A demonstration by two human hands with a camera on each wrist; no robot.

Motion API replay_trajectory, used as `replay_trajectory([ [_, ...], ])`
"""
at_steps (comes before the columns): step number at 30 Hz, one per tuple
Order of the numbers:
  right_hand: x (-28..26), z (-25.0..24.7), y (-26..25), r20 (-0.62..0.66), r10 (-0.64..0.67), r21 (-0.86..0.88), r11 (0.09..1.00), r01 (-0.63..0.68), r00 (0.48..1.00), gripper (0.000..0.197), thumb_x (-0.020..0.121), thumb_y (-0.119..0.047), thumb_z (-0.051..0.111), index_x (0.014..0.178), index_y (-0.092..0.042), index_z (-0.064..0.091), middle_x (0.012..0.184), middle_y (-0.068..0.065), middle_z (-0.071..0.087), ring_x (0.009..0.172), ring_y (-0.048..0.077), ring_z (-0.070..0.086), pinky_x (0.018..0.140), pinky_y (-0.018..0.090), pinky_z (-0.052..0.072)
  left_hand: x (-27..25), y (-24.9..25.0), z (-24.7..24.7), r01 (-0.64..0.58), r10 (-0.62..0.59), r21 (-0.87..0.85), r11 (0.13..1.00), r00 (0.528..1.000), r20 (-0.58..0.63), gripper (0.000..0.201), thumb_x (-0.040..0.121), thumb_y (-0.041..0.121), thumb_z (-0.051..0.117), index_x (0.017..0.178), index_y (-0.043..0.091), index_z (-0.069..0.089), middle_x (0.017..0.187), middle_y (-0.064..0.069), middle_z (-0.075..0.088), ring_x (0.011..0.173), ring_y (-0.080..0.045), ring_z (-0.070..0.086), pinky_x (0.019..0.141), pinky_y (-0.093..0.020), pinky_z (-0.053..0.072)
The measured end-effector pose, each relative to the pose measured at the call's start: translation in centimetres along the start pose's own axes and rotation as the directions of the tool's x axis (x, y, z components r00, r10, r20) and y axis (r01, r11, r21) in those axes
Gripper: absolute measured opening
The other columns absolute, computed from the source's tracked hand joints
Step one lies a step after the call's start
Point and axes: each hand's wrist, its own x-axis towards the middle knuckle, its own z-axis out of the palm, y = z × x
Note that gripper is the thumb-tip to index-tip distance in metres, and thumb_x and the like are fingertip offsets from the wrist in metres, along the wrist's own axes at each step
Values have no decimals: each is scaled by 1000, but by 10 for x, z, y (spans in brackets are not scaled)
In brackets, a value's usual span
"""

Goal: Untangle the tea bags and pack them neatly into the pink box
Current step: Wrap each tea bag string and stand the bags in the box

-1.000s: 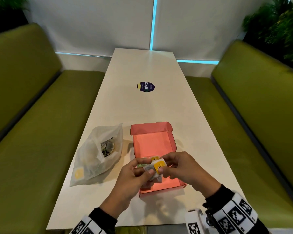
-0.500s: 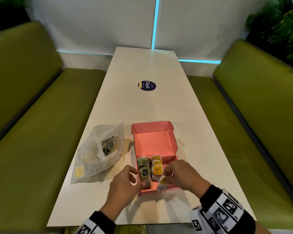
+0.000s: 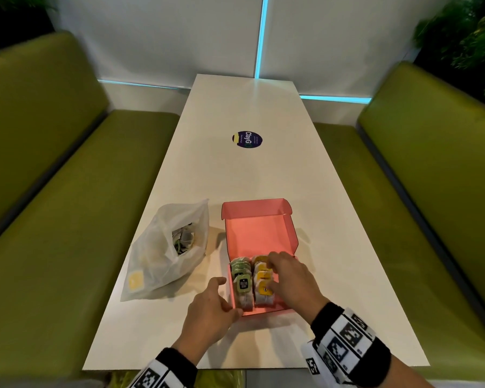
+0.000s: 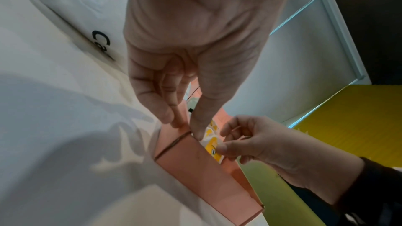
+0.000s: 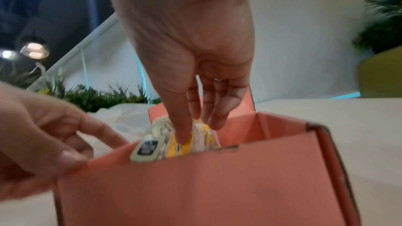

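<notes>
Pink box [image 3: 259,233] sits lid-open on the white table [image 3: 235,169], near the person's edge. Inside, at the near end, two side-by-side rows of tea bags stand on edge: green-tagged tea bags [image 3: 242,282] in the left row, yellow-tagged tea bags [image 3: 261,281] in the right row. Far part of the box floor is bare. Left hand [image 3: 207,310] is at the near-left corner of the box; in the left wrist view the thumb and fingers [image 4: 174,109] pinch the left wall close to that corner. Right hand [image 3: 290,278] reaches down over the yellow row with fingers extended, thumb tip [image 5: 182,135] pressing on a yellow tag; no curl around any bag visible, though motion blur in the right wrist view makes the other fingertips' contact hard to judge. A translucent plastic bag [image 3: 165,253] lies on the table just left of the box, mouth open toward it, with more tea bags [image 3: 184,239] tangled inside. A round dark sticker [image 3: 247,139] is further up the table.
</notes>
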Motion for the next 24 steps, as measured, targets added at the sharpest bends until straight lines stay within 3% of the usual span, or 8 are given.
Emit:
replay_trajectory([
  [2,-6,0,6,-15,64,88,994,-62,998,33,75,-20,69,102,-17,51,95,1,56,91,23,56,68,28,37,0,0,1,3,-3,-15,1000,1000,-5,67,79,27,72,135,24,36,81,8,70,85,-8,58,71,-20,38],
  [5,-15,3,8,83,157,113,980,-166,984,36,70,-29,76,94,-18,51,89,1,58,80,21,53,65,25,36,0,1,3,14,-14,-4,1000,1000,-13,69,80,29,72,138,22,36,85,8,70,91,-10,60,76,-20,40],
  [9,-12,16,7,146,225,122,962,-243,963,39,66,-31,79,95,-14,59,101,5,65,94,25,60,65,25,36,1,3,3,8,-8,44,999,1000,-3,68,82,32,69,141,22,38,82,13,67,96,-9,60,81,-19,41],
  [12,-6,21,3,129,239,171,951,-259,962,23,63,-20,76,66,-22,54,83,4,64,85,26,63,56,23,35,1,4,1,-6,5,81,997,1000,6,67,83,33,67,142,24,36,76,17,61,91,-6,54,82,-18,39],
  [14,-3,23,1,108,241,182,949,-258,964,32,63,-15,74,54,-24,44,81,7,66,82,26,64,54,22,34,1,4,0,-12,10,91,996,1000,16,67,84,32,67,143,24,36,75,18,62,89,-5,52,84,-18,40],
  [17,0,20,-4,91,238,193,948,-251,967,12,63,-12,73,70,-16,64,91,11,70,87,28,65,61,21,36,2,5,-1,-21,18,111,994,999,32,67,84,31,67,143,24,36,81,15,66,99,-8,57,86,-20,41],
  [19,1,22,-4,95,230,193,950,-244,969,24,64,-11,73,87,-9,69,94,12,70,89,28,65,63,21,38,2,5,-1,-33,30,118,992,999,31,67,84,31,66,143,25,36,88,12,70,102,-8,58,84,-19,41],
  [24,1,20,-2,123,209,225,946,-233,970,25,60,-11,77,75,-19,58,94,10,70,85,25,65,62,19,39,1,6,-2,-37,32,120,992,998,45,67,84,35,66,143,23,36,80,16,66,102,-9,58,82,-20,41],
])
